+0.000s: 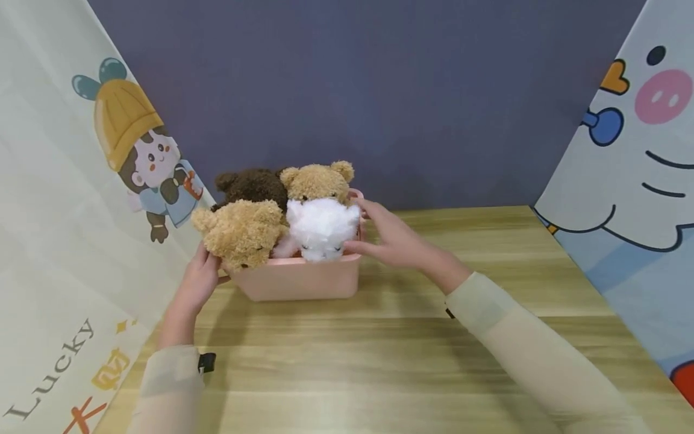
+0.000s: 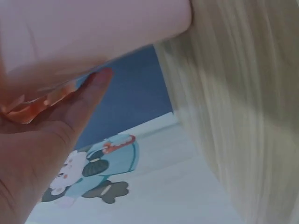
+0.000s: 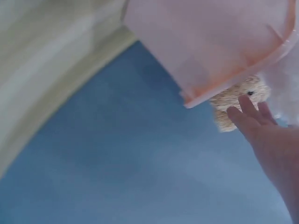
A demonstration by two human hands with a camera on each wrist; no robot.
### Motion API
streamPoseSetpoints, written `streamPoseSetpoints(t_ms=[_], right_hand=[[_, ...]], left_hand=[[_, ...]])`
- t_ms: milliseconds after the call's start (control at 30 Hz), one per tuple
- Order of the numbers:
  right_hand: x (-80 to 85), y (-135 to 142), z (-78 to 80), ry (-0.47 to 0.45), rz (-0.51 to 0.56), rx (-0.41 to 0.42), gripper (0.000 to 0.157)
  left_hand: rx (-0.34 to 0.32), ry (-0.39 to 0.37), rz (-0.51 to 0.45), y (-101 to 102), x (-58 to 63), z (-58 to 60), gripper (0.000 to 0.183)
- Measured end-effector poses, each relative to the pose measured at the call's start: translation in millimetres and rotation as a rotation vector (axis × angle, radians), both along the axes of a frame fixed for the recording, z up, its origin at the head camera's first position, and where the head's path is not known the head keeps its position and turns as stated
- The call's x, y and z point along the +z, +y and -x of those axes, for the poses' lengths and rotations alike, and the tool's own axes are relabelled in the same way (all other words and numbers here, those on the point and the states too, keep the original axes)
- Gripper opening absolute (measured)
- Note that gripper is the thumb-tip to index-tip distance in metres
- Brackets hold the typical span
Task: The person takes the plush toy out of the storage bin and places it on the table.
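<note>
A pink plastic bin (image 1: 303, 280) stands on the table and holds plush toys: a dark brown one (image 1: 257, 184), a tan bear (image 1: 317, 181) at the back, a curly tan one (image 1: 241, 232) at front left and a white one (image 1: 323, 226) at front right. My left hand (image 1: 197, 280) is at the bin's left end, partly hidden by the front tan toy; in the left wrist view, a straight finger lies along the bin's outer wall (image 2: 93, 28). At the right end, my right hand (image 1: 393, 238) spreads its fingers beside the rim and the white toy.
The wood-grain table (image 1: 336, 361) runs out in front and to the right of the bin. A dark blue-grey panel (image 1: 347, 90) rises behind it. Printed cartoon panels flank both sides, the left one (image 1: 49, 199) close to my left arm.
</note>
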State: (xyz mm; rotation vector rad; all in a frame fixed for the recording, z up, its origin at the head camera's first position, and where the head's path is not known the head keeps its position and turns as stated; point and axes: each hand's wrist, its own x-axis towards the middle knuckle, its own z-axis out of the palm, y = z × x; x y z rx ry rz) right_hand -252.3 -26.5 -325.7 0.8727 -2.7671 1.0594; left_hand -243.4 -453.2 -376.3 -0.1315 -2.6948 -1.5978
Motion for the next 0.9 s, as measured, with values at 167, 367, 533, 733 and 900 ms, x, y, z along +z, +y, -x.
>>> streamPoseSetpoints(t_ms=[167,367,533,733,900], right_hand=[[25.9,-22.1,3.9,0.043,-0.017,0.072,0.086],[40.3,-43.9,20.1,0.013,0.0,0.089,0.074],[41.8,-53.6,32.5,-0.069,0.06,0.05,0.067],[47.3,-46.6,36.9,-0.204,0.235,-0.088,0.059],[57.0,-26.3,34.7,-0.24,0.359,-0.117,0.057]], left_hand=[[0.028,0.038,0.007,-1.8,-1.7,1.3,0.067],[0.046,0.05,0.02,-1.9,-2.0,5.8,0.065],[0.087,0.041,0.025,-2.4,-5.9,3.9,0.066],[0.097,-0.015,0.011,-1.6,-6.1,1.3,0.066],[0.085,-0.087,-0.034,2.8,-5.4,1.4,0.063]])
